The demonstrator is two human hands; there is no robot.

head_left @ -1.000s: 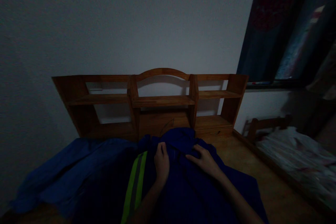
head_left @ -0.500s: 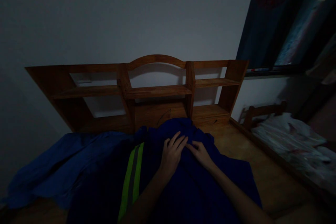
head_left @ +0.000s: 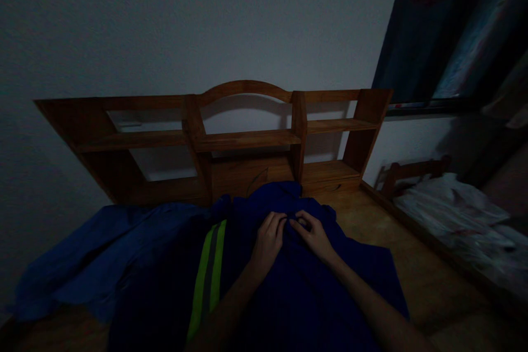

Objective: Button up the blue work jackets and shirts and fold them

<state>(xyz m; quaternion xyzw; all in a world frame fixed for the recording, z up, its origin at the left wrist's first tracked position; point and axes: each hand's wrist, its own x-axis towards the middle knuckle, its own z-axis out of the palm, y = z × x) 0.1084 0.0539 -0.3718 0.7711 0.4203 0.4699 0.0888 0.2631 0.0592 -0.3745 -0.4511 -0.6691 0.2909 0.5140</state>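
Note:
A dark blue work jacket (head_left: 322,286) lies spread out below me, its collar end toward the wooden headboard. A yellow-green stripe with a grey band (head_left: 208,278) runs down its left part. Near the collar, my left hand (head_left: 269,236) is closed, thumb and fingers pinching the jacket's cloth. Close beside it on the right, my right hand (head_left: 312,234) pinches the same front edge with thumb and forefinger. A small raised bit of cloth shows between the fingertips. Whether a button is there is too dark to tell.
A wooden headboard with open shelves (head_left: 247,143) stands against the white wall behind the jacket. Lighter blue cloth (head_left: 82,264) lies at left. At right, bare wooden boards (head_left: 371,220) end at a raised rail; beyond it are white plastic bags (head_left: 457,203) and a wooden chair back (head_left: 416,170).
My left fingers, spread earlier, have closed on the cloth. My right hand has curled into a pinch at the same spot. The jacket lies nearly unchanged.

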